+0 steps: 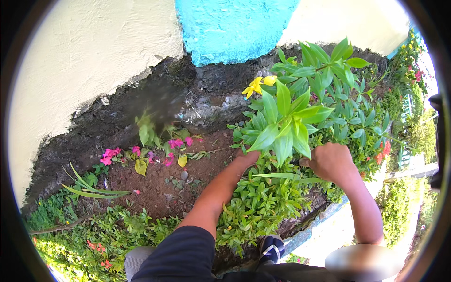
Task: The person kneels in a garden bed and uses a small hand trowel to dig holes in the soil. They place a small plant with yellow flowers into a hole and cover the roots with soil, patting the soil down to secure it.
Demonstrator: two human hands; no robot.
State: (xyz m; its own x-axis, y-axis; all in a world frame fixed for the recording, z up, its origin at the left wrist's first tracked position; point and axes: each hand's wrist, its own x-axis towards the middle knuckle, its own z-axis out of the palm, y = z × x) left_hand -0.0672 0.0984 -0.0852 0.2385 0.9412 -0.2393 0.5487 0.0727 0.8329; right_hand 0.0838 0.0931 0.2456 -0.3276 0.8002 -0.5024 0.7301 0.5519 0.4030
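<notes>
My left hand (248, 157) reaches in low under a leafy shrub with yellow flowers (283, 135); leaves cover its fingers, so what they touch is hidden. On the shrub's right side my right hand (329, 160) is curled, its thumb side turned towards the stems. Something small and dark shows by that thumb, but I cannot make out whether it is held. Just below both hands, a long narrow leaf blade (276, 175) lies across a low bush (262, 202) with small green leaves. A yellow flower (254, 86) hangs at the shrub's upper left.
Cut stems with pink bougainvillea flowers (176, 142) lie on bare brown soil (151, 190). Behind runs a rough cream wall (105, 46) with a turquoise section (236, 31). A low hedge (141, 229) grows at lower left. My sandalled foot (271, 248) stands beside a concrete edge (303, 238).
</notes>
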